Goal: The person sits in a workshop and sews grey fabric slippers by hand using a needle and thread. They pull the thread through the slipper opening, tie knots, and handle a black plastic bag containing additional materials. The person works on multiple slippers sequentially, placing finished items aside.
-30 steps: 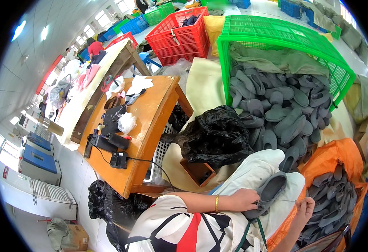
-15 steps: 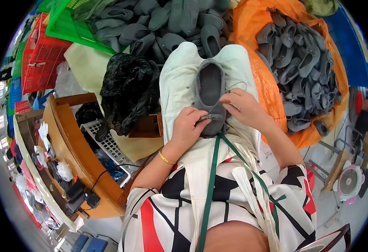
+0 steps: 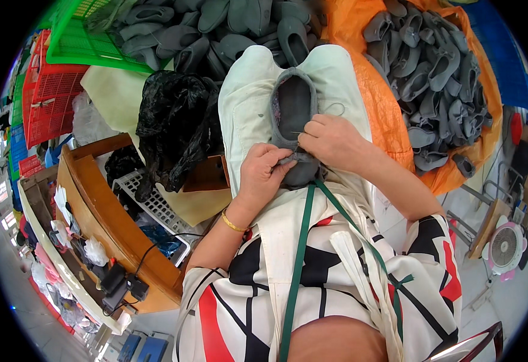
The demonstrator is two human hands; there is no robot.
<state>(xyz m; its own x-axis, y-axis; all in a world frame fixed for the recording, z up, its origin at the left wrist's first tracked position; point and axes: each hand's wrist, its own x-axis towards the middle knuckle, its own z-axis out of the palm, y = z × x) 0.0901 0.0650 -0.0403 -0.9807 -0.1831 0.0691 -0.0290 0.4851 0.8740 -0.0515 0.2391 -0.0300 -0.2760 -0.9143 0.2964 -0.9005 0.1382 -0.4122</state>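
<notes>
A grey cloth shoe (image 3: 295,108) lies on my lap over the pale apron, its toe toward me and its opening facing up. My left hand (image 3: 262,171) pinches a small grey bow or strap (image 3: 299,157) on the shoe's upper. Just right of it, my right hand (image 3: 331,140) is closed on a thin needle (image 3: 294,133), whose tip points left across the shoe opening. A thin loop of thread (image 3: 336,108) shows above the right hand. The needle's far end is hidden by my fingers.
Grey shoes (image 3: 216,24) are heaped beyond my knees beside a green crate (image 3: 89,51). An orange sack (image 3: 375,114) of similar shoes stands right. Left are a black plastic bag (image 3: 173,120), a wooden drawer unit (image 3: 113,223) and a red crate (image 3: 50,90). A fan (image 3: 506,246) stands far right.
My right hand has moved left and closer to the bow, and the needle now shows over the shoe opening. My left hand keeps its pinch. The whole view has shifted slightly.
</notes>
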